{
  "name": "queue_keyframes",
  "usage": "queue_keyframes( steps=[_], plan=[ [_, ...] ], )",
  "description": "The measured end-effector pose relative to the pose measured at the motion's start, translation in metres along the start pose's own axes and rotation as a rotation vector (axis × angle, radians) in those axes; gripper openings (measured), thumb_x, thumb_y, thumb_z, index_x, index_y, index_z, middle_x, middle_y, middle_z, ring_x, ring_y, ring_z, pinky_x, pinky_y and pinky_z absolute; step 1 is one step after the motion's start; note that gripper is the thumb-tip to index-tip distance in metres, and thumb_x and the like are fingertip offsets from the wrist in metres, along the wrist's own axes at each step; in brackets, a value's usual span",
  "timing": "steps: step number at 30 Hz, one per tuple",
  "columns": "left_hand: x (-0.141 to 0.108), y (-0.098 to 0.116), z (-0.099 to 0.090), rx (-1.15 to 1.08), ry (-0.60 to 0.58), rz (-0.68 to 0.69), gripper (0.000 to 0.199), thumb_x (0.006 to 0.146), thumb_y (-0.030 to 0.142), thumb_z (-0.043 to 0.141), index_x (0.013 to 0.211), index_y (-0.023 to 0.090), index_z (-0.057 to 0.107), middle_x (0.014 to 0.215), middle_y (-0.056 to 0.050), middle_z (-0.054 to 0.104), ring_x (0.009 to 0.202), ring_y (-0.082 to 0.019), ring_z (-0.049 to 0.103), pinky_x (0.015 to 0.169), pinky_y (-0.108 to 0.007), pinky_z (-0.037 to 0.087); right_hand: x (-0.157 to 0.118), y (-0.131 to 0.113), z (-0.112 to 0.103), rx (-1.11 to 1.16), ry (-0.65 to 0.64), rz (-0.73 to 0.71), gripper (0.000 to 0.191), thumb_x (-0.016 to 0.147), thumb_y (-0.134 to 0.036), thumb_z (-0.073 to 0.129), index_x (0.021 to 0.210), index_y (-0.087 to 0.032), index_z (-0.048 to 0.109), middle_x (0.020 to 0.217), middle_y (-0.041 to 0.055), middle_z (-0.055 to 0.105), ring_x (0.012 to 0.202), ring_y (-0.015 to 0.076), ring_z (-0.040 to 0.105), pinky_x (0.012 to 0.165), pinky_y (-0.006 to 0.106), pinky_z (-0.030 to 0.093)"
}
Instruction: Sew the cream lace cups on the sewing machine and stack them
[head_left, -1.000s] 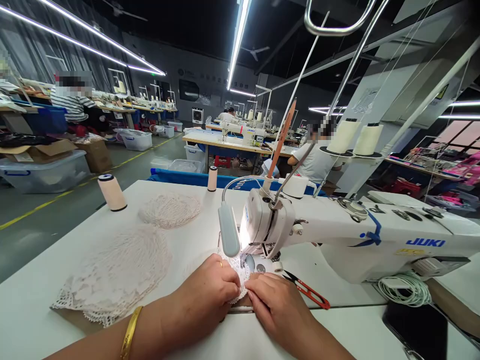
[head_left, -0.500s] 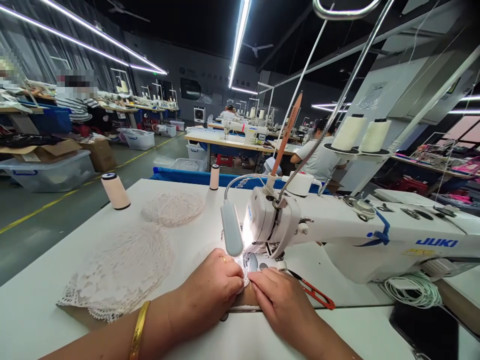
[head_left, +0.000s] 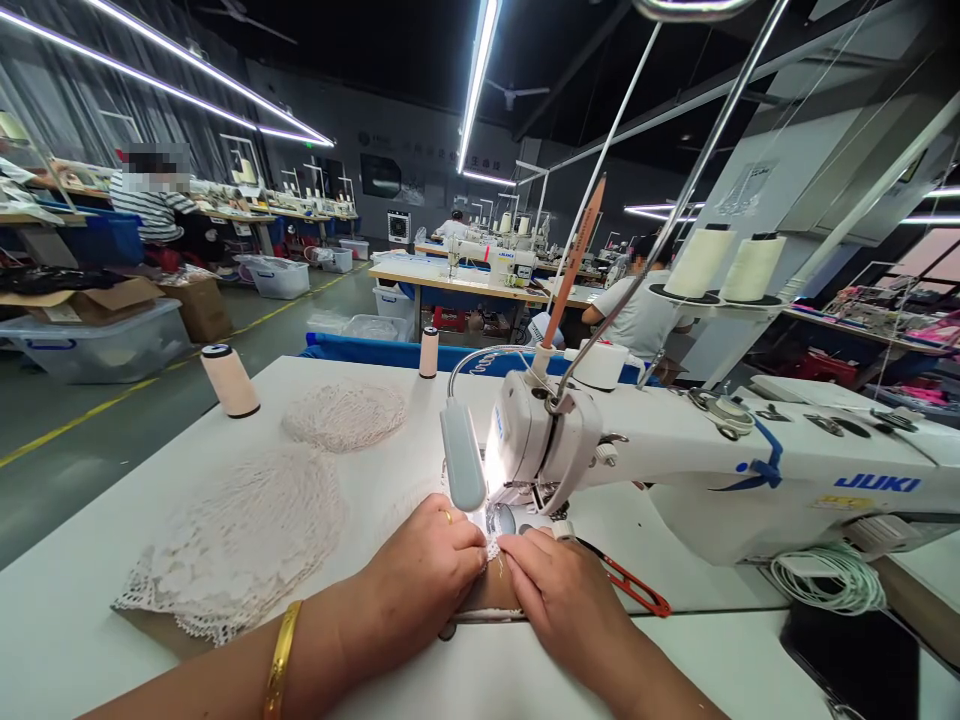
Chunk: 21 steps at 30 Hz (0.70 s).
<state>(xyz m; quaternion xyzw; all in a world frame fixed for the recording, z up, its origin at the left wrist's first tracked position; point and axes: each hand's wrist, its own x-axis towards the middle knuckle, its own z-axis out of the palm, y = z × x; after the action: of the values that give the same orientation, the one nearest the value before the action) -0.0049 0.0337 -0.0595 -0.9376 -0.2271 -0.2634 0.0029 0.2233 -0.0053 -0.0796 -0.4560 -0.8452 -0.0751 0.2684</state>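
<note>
A person's 2 bare hands sit close together at a white sewing machine (head_left: 660, 435), the left hand (head_left: 427, 552) curled with its fingers pinched on a small piece of white lace (head_left: 493, 550) just in front of the needle area, the right hand (head_left: 559, 582) with fingertips at the lace's other side, its exact grip impossible to tell. Red-handled snips (head_left: 637, 588) lie beside the right hand; leftward on the white table (head_left: 97, 560) are 2 piles of pale lace (head_left: 247, 525) and 2 pinkish thread cones (head_left: 229, 382).
</note>
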Motion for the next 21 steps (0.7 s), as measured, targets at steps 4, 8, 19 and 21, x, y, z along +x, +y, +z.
queue_keyframes(
  steps=[4,8,19,21],
  plan=[
    [0.002,-0.004,0.001,0.025,-0.006,-0.01,0.023,0.09,0.002,0.061,0.074,0.019,0.062,0.081,-0.001,0.071,0.075,-0.019,0.063,0.071,-0.035,0.042,0.004,-0.001,0.0,0.008,-0.017,0.02,0.029,0.099,-0.008,0.046,0.103,-0.024,0.071,0.081,0.0022,0.074,0.067,0.0211,0.067,0.058,0.032,0.036],
    [0.005,-0.009,0.001,0.068,-0.008,-0.012,0.023,0.09,0.002,0.063,0.076,0.019,0.063,0.083,-0.001,0.073,0.075,-0.019,0.064,0.074,-0.035,0.043,0.005,-0.001,0.001,0.023,-0.021,0.043,0.027,0.103,-0.013,0.046,0.103,-0.024,0.071,0.085,0.0042,0.078,0.072,0.0224,0.073,0.059,0.032,0.041],
    [0.01,-0.012,-0.021,-0.02,-0.032,-0.192,0.016,0.101,0.021,0.058,0.088,0.021,0.068,0.092,-0.002,0.074,0.089,-0.024,0.066,0.089,-0.038,0.045,0.002,-0.011,-0.003,0.101,0.056,-0.074,0.03,0.108,-0.017,0.044,0.122,-0.021,0.07,0.096,0.0086,0.076,0.082,0.0239,0.071,0.068,0.034,0.052],
    [0.01,-0.016,-0.024,-0.008,-0.026,-0.228,0.022,0.103,0.019,0.05,0.089,0.02,0.067,0.09,-0.003,0.072,0.084,-0.023,0.065,0.086,-0.037,0.045,0.004,-0.016,-0.007,0.195,0.037,-0.198,0.03,0.11,-0.025,0.048,0.135,-0.022,0.064,0.116,0.0115,0.077,0.105,0.027,0.071,0.084,0.037,0.056]
  ],
)
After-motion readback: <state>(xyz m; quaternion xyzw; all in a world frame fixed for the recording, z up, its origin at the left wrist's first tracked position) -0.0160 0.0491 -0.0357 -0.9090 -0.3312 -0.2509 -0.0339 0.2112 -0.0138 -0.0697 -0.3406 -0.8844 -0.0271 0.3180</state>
